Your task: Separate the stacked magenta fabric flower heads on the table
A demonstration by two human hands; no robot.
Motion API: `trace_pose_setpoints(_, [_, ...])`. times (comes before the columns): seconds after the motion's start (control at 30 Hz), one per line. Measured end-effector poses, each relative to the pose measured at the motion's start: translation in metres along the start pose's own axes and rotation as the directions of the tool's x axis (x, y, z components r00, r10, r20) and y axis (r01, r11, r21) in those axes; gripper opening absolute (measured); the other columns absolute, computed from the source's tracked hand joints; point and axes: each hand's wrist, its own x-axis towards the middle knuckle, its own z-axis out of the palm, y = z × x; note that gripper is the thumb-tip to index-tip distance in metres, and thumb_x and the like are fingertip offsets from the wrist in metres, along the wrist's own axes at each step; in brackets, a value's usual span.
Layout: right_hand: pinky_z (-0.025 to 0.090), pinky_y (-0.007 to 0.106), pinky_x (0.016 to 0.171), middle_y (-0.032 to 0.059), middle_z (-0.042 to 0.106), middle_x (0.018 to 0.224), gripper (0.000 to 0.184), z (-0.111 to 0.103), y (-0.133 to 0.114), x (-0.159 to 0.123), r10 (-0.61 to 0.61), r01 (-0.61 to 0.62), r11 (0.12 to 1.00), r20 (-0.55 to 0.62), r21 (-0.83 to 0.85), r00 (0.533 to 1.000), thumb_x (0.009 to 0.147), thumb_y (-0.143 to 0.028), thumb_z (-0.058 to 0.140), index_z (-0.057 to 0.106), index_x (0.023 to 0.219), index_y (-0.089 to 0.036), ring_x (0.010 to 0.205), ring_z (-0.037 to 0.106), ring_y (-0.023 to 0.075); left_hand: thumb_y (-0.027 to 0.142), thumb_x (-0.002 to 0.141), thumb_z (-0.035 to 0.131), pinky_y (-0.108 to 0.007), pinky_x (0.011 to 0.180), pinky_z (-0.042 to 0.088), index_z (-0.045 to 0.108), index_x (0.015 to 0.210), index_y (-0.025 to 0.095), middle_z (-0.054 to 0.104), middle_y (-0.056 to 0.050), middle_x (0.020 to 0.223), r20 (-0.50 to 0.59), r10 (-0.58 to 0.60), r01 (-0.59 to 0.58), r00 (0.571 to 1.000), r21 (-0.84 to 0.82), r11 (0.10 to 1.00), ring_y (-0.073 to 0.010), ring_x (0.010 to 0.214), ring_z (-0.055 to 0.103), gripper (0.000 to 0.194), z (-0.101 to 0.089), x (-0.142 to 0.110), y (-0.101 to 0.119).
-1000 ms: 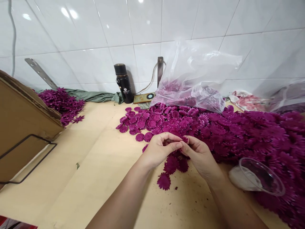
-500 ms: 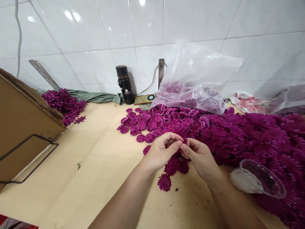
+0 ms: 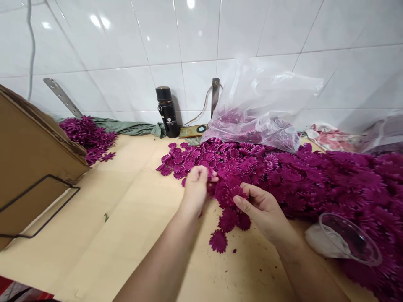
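Observation:
My left hand (image 3: 197, 188) is closed at the near edge of the purple heap, fingertips together around a small purple flower piece (image 3: 210, 171), partly hidden by the fingers. To its right, my right hand (image 3: 264, 207) pinches the edge of a flat purple artificial flower layer (image 3: 237, 193) between thumb and forefinger. Beneath and behind both hands spreads a big heap of purple flower layers (image 3: 315, 176) with toothed edges. One loose flower layer (image 3: 218, 241) lies on the table in front of the hands.
A clear plastic bag (image 3: 261, 105) of purple pieces leans on the tiled wall. Left of it stand a phone (image 3: 192, 131) and a black bottle (image 3: 168, 113). A cardboard box (image 3: 34, 167) and spiky purple flowers (image 3: 90, 136) are at left, a clear plastic cup (image 3: 349, 243) at right.
My hands, together at the fingertips before, have parted. The left has moved up and left with a small piece; the right now shows a flower layer in its pinch.

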Motion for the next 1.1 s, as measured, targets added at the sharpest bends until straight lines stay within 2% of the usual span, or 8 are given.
trace_pose_setpoints(0.1, [0.039, 0.025, 0.053, -0.0016, 0.048, 0.064, 0.023, 0.0, -0.001, 0.001, -0.005, 0.001, 0.999, -0.088, -0.049, 0.996, 0.076, -0.04, 0.062, 0.053, 0.071, -0.019, 0.057, 0.042, 0.011, 0.017, 0.082, 0.051, -0.018, 0.053, 0.04, 0.047, 0.073, 0.017, 0.064, 0.001, 0.069, -0.012, -0.112, 0.106, 0.994, -0.242, 0.965, -0.0074, 0.057, 0.059, 0.01, -0.008, 0.006, 0.007])
trace_pose_setpoints(0.2, [0.046, 0.031, 0.063, 0.0033, 0.058, 0.078, 0.023, -0.005, 0.007, 0.006, -0.057, 0.002, 0.987, -0.331, -0.162, 0.942, 0.073, -0.035, 0.063, 0.056, 0.087, -0.019, 0.069, 0.052, 0.0161, 0.017, 0.083, 0.051, -0.018, 0.051, 0.043, 0.052, 0.08, 0.016, 0.067, -0.002, 0.073, 0.117, -0.266, 0.29, 0.957, -0.352, 0.89, -0.0082, 0.057, 0.06, 0.003, -0.007, 0.004, 0.008])
trace_pose_setpoints(0.27, [0.046, 0.037, 0.072, 0.0062, 0.058, 0.088, 0.028, -0.01, 0.015, 0.009, -0.145, 0.025, 0.964, -0.442, -0.266, 0.885, 0.071, -0.03, 0.061, 0.055, 0.096, -0.019, 0.078, 0.054, 0.0191, 0.024, 0.088, 0.044, -0.018, 0.05, 0.044, 0.055, 0.08, 0.014, 0.066, -0.004, 0.073, 0.214, -0.369, 0.425, 0.905, -0.391, 0.817, -0.0081, 0.055, 0.059, 0.017, -0.004, 0.001, 0.007])
trace_pose_setpoints(0.4, [0.047, 0.038, 0.071, 0.0071, 0.052, 0.092, 0.026, -0.011, 0.023, 0.01, -0.326, 0.087, 0.872, -0.44, -0.481, 0.836, 0.073, -0.021, 0.053, 0.055, 0.099, -0.019, 0.078, 0.053, 0.019, 0.051, 0.089, 0.033, -0.021, 0.051, 0.046, 0.059, 0.078, 0.012, 0.066, -0.009, 0.076, 0.337, -0.4, 0.518, 0.852, -0.44, 0.733, -0.01, 0.058, 0.059, 0.047, -0.001, -0.001, 0.007])
trace_pose_setpoints(0.6, [0.046, 0.043, 0.076, 0.009, 0.054, 0.093, 0.027, -0.007, 0.017, 0.008, -0.475, 0.123, 0.733, -0.374, -0.669, 0.797, 0.072, -0.013, 0.046, 0.057, 0.096, -0.018, 0.084, 0.053, 0.0224, 0.04, 0.079, 0.058, -0.017, 0.052, 0.044, 0.06, 0.075, 0.014, 0.065, -0.002, 0.073, 0.22, -0.262, 0.326, 0.94, -0.347, 0.879, -0.0069, 0.058, 0.057, 0.026, -0.003, -0.001, 0.003])
trace_pose_setpoints(0.77, [0.046, 0.043, 0.075, 0.0092, 0.056, 0.092, 0.018, -0.008, 0.014, 0.008, -0.47, 0.135, 0.74, -0.364, -0.658, 0.804, 0.077, -0.018, 0.047, 0.059, 0.091, -0.019, 0.084, 0.055, 0.0234, 0.026, 0.075, 0.06, -0.019, 0.058, 0.042, 0.061, 0.069, 0.015, 0.061, 0.0, 0.069, 0.008, 0.077, -0.077, 0.997, 0.025, 0.997, -0.008, 0.061, 0.053, 0.012, -0.011, 0.01, -0.003])
trace_pose_setpoints(0.93, [0.045, 0.042, 0.076, 0.0082, 0.059, 0.086, 0.013, -0.006, 0.012, 0.006, -0.456, 0.153, 0.747, -0.332, -0.647, 0.826, 0.083, -0.026, 0.048, 0.059, 0.084, -0.02, 0.083, 0.055, 0.0225, 0.014, 0.073, 0.056, -0.033, 0.085, 0.043, 0.067, 0.091, 0.019, 0.062, -0.006, 0.095, 0.046, 0.424, -0.368, 0.904, 0.586, 0.722, -0.0188, 0.09, 0.055, 0.022, -0.026, 0.022, -0.012])
trace_pose_setpoints(1.1, [0.045, 0.04, 0.076, 0.0072, 0.06, 0.084, 0.014, -0.005, 0.012, 0.007, -0.493, 0.19, 0.709, -0.284, -0.679, 0.823, 0.084, -0.026, 0.049, 0.061, 0.082, -0.019, 0.083, 0.054, 0.0213, 0.017, 0.074, 0.057, -0.047, 0.101, 0.031, 0.067, 0.101, 0.023, 0.057, -0.008, 0.118, 0.22, 0.277, -0.317, 0.935, 0.868, 0.382, -0.0285, 0.115, 0.044, 0.03, -0.026, 0.023, -0.025])
